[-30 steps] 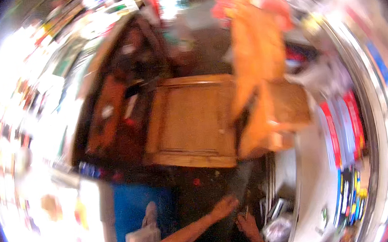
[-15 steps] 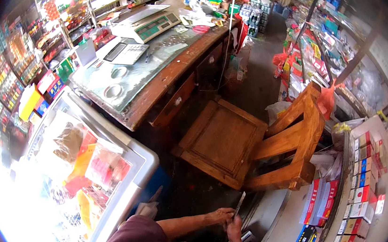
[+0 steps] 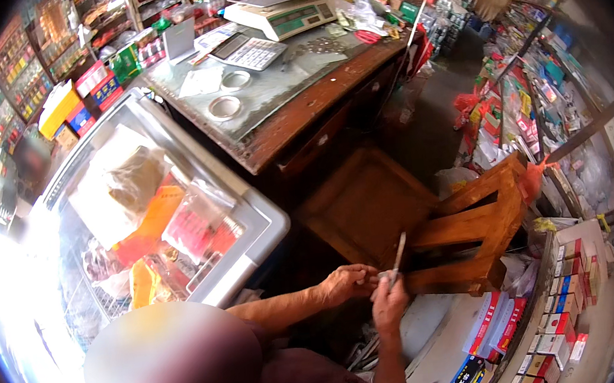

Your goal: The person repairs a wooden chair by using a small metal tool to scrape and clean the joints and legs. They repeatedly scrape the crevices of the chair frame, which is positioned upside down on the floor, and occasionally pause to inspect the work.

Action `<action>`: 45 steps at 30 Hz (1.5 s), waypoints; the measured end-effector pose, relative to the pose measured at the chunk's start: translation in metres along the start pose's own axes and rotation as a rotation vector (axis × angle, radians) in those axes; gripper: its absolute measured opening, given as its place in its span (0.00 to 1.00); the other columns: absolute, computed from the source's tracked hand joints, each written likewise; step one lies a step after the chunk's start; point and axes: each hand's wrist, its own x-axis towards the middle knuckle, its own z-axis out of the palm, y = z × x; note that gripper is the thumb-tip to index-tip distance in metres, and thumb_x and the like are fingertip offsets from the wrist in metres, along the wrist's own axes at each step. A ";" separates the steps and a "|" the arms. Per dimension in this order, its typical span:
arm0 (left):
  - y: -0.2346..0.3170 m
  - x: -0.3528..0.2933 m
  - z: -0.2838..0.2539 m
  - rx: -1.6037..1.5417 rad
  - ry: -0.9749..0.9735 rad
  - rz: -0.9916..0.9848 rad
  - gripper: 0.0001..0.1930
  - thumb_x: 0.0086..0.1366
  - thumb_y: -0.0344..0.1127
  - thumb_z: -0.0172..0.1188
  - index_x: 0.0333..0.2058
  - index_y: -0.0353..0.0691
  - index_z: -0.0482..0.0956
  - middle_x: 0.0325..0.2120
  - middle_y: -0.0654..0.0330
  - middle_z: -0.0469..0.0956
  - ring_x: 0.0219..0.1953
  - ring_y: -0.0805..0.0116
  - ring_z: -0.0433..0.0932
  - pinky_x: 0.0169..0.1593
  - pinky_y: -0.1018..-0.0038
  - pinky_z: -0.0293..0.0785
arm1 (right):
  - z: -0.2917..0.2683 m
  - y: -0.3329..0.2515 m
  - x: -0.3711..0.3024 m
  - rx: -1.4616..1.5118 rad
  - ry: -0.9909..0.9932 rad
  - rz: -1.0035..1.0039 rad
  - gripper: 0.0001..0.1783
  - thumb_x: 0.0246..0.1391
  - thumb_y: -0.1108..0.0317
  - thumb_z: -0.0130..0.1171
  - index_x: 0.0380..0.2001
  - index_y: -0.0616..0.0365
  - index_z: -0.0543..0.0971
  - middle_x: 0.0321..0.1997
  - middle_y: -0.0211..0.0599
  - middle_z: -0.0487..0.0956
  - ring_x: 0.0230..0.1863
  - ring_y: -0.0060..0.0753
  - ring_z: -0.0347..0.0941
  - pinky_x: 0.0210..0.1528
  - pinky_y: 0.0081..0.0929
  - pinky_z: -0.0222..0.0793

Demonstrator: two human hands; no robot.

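My right hand [image 3: 388, 302] is closed around a thin, pale blade-like tool [image 3: 401, 251] that points up and away from me; its exact kind is too small to make out. Close against it, on the left, my left hand [image 3: 349, 283] has its fingers bent in a pinch. What those fingers hold, if anything, is hidden. Both hands are just in front of a brown wooden chair [image 3: 368, 204], beside the lower corner of its backrest.
On the left stands a grey-framed, glass-topped case [image 3: 269, 221] with packets on it. Beyond it, a wooden desk [image 3: 301, 134] carries a scale [image 3: 289, 21], a calculator [image 3: 249, 51] and tape rolls [image 3: 225, 108]. Cartons [image 3: 560, 323] and crowded shelves line the right.
Both hands have moved up and slightly right in view, closer to the chair's backrest. The tool stays in my right hand, now more upright. The whole view has shifted.
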 end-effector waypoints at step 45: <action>0.117 -0.055 0.015 0.089 0.184 0.420 0.17 0.59 0.25 0.47 0.48 0.32 0.65 0.42 0.52 0.71 0.44 0.63 0.71 0.47 0.73 0.69 | -0.027 0.032 -0.075 -0.402 0.091 0.083 0.13 0.54 0.62 0.44 0.35 0.60 0.69 0.23 0.50 0.73 0.24 0.54 0.70 0.26 0.42 0.64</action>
